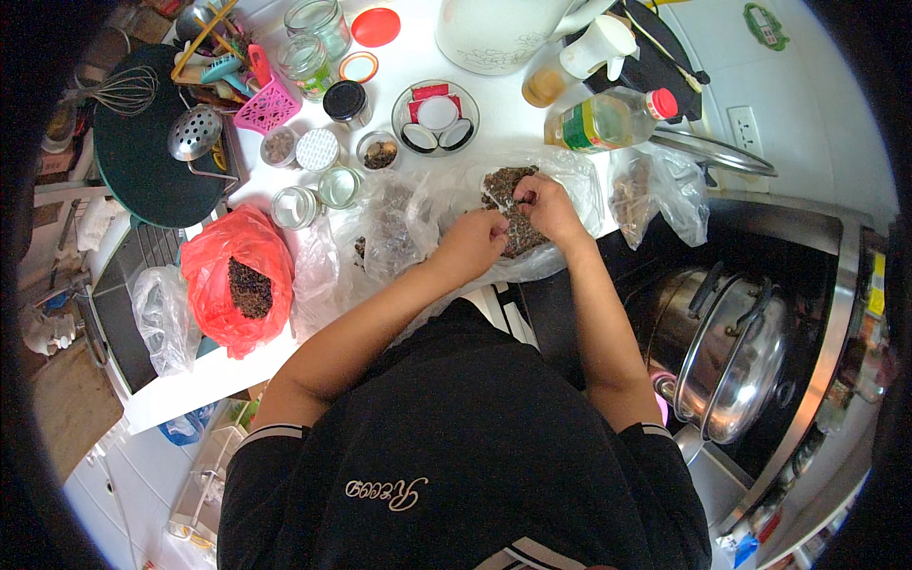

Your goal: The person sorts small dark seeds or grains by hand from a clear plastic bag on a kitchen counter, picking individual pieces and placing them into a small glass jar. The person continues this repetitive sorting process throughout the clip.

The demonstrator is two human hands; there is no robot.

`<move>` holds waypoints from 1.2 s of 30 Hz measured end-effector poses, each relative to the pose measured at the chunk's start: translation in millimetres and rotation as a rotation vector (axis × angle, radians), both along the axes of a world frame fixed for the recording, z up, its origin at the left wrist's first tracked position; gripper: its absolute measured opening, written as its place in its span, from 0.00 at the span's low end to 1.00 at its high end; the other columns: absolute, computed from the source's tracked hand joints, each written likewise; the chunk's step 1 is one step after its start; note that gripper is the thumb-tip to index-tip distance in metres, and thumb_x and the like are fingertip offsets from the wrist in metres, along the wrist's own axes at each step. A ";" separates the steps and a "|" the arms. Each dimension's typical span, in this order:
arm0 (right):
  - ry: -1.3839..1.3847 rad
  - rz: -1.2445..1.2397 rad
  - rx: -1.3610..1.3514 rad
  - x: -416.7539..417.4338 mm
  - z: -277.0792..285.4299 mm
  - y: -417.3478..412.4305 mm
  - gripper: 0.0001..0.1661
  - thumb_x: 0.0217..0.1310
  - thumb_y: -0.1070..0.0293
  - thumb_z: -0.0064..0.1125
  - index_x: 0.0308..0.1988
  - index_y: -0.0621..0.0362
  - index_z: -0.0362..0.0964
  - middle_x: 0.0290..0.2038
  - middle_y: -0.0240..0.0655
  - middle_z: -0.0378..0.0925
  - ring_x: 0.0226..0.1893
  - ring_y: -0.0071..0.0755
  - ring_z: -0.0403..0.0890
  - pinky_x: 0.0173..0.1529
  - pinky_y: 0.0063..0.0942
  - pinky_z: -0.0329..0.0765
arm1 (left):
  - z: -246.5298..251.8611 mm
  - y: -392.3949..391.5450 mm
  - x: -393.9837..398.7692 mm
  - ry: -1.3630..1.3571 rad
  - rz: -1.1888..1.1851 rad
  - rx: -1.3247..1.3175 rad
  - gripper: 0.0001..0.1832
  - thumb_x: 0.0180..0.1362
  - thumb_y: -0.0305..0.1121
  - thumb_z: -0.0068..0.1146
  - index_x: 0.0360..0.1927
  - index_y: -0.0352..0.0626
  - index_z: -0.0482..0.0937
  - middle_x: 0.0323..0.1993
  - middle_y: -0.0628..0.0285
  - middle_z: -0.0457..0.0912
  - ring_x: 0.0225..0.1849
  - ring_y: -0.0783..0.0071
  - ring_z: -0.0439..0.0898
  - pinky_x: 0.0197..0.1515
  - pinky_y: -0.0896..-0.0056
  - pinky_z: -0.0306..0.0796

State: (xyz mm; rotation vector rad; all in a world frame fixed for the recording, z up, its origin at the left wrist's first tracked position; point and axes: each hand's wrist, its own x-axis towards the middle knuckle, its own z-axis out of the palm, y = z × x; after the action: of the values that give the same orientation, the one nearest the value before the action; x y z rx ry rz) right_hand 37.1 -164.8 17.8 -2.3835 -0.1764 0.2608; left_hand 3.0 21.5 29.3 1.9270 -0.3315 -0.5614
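A clear plastic bag (581,178) lies on the white counter, with a heap of small brown dried granules (524,235) showing in its middle. My left hand (474,242) bends over the left side of this heap, its fingers curled together by the film. Opposite it, my right hand (550,205) is at the heap's upper right, thumb and fingers drawn together. Whether either hand pinches film or granules cannot be made out. Left of my hands, another crumpled clear bag (392,235) shows some dark bits.
A red plastic bag (206,278) of dark granules stands at left. Small glass jars (340,187), a glass bowl of lids (474,107) and an oil bottle (605,121) stand behind. At right, a steel pot (741,356) sits below a leaning lid (719,151).
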 end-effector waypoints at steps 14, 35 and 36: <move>0.167 -0.183 0.454 -22.4 14.4 22.6 0.07 0.42 0.81 0.58 0.28 0.63 0.74 0.27 0.41 0.76 0.28 0.39 0.76 0.36 0.29 0.73 | -30.1 -17.6 5.4 1.034 0.674 -0.907 0.14 0.60 0.31 0.44 0.44 0.31 0.71 0.39 0.55 0.76 0.44 0.67 0.75 0.49 0.71 0.70; 0.038 -0.337 0.087 -4.0 -3.9 -5.2 0.04 0.43 0.79 0.61 0.26 0.65 0.73 0.23 0.42 0.77 0.25 0.36 0.78 0.32 0.28 0.74 | -1.0 -10.2 -8.4 0.998 0.613 -0.829 0.12 0.58 0.24 0.42 0.44 0.29 0.69 0.39 0.54 0.75 0.43 0.67 0.75 0.51 0.70 0.70; -0.009 -0.330 0.099 -3.4 -8.3 -5.8 0.04 0.43 0.79 0.61 0.26 0.65 0.74 0.23 0.42 0.77 0.25 0.37 0.78 0.32 0.28 0.74 | -0.9 -10.3 -8.4 1.005 0.617 -0.824 0.12 0.58 0.24 0.41 0.44 0.29 0.69 0.39 0.54 0.75 0.44 0.67 0.75 0.51 0.70 0.70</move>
State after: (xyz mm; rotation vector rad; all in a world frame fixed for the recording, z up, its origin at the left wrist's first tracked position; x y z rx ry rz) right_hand 33.8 -170.6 9.6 -2.2711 0.1956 0.0832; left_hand -5.4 11.2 28.5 0.7185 0.5878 -0.7350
